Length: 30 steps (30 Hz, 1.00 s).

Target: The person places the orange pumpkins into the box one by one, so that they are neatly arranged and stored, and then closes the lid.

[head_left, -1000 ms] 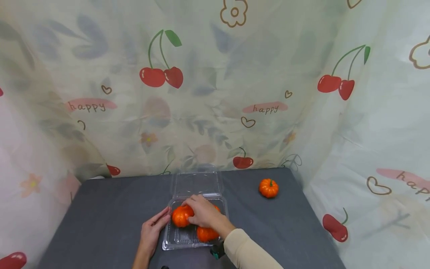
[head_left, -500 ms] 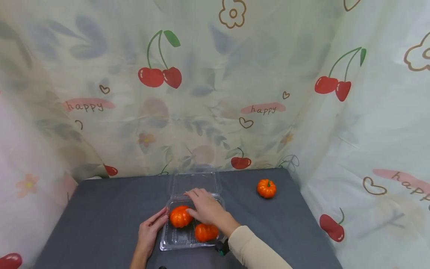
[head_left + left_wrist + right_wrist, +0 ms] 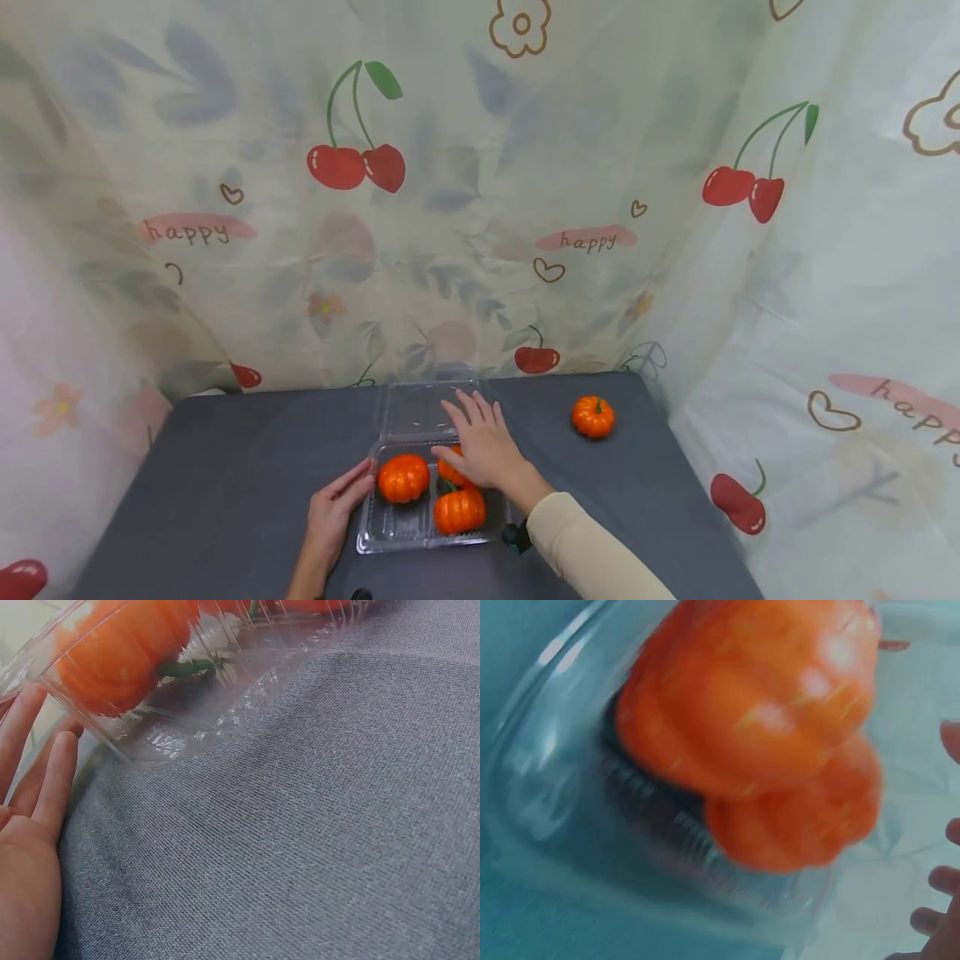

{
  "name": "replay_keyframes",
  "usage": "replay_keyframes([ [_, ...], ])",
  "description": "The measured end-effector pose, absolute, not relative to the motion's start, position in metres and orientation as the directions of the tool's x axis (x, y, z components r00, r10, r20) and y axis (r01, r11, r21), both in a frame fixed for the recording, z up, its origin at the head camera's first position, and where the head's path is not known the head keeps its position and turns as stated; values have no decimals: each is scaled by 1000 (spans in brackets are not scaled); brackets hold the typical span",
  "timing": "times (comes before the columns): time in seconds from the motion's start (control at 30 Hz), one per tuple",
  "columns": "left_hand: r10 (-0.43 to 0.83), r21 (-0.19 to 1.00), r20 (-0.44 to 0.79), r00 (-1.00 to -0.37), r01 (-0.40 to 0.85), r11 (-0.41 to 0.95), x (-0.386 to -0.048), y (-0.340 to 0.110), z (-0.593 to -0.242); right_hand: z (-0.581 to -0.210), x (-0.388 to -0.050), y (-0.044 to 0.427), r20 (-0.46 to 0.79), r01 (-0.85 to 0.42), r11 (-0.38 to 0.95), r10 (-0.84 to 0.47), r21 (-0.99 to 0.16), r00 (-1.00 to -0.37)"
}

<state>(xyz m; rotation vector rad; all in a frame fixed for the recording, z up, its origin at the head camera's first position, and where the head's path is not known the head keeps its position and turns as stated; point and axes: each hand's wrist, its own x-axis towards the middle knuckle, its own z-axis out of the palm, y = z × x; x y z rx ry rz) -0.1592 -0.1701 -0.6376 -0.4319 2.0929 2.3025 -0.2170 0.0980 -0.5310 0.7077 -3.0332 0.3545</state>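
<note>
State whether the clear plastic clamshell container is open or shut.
Open. The lid of the clamshell container is folded back on the far side, leaving the three orange pumpkins inside uncovered.

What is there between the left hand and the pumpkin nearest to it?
In the left wrist view, the container's clear wall stands between the left hand and that pumpkin.

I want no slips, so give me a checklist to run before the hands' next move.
1. Lid open: ok, tipped back behind the container.
2. Left hand at the container's side: ok, fingertips by its rim.
3. Right hand free: ok, fingers spread, holding nothing.
4. Rear pumpkin sitting flat: cannot tell, partly covered by the right hand.
5. Lone pumpkin inside the container: not ok, it sits on the table.
</note>
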Motion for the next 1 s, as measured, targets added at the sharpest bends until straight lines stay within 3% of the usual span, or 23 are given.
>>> replay_keyframes([
  [0.67,-190,970,-231,-954,-211,-122,-161,-169,-636,-567,-219,153,8,-276,934,-282,-228,-960],
  [1.0,-177,965,-235,-956,-208,-159,-160,-169,-636,-578,-223,177,-5,-203,963,-207,-178,-978],
])
